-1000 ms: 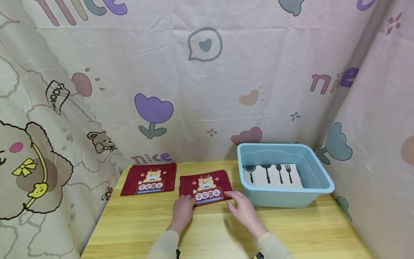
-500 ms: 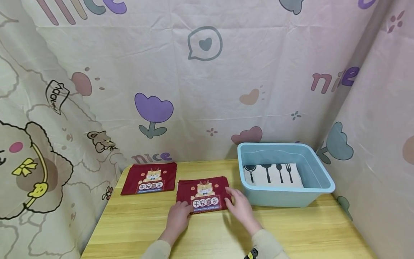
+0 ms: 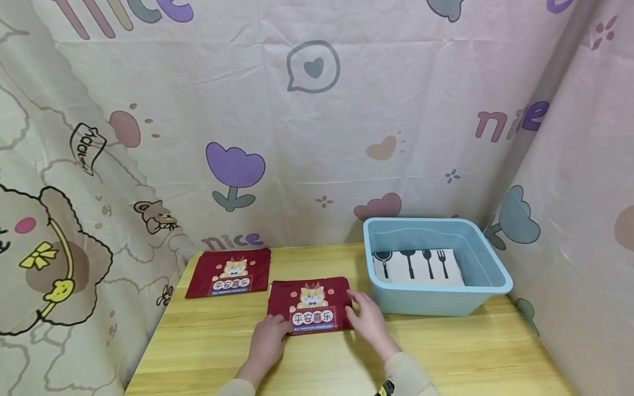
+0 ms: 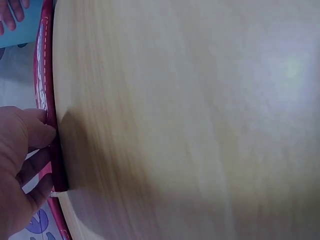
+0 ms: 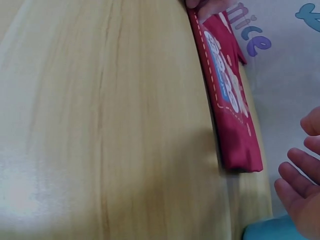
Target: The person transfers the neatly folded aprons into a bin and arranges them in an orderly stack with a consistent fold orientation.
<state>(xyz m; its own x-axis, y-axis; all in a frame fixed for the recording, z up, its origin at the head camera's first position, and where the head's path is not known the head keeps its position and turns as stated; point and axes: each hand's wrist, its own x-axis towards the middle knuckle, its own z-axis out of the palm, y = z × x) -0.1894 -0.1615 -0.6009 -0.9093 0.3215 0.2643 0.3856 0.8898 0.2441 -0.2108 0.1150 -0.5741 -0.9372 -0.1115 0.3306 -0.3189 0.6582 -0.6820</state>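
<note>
The left hand (image 3: 267,340) pinched the nearer red cloth (image 3: 312,305), apart from the table's (image 3: 317,368) back edge; the right hand (image 3: 370,320) was spread.

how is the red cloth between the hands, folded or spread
Folded: the red cloth has a thick, rounded edge in both wrist views.

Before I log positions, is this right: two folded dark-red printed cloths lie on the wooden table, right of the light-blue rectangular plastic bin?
Wrong side: the head view shows both dark-red cloths on the table, left of the light-blue bin.
</note>
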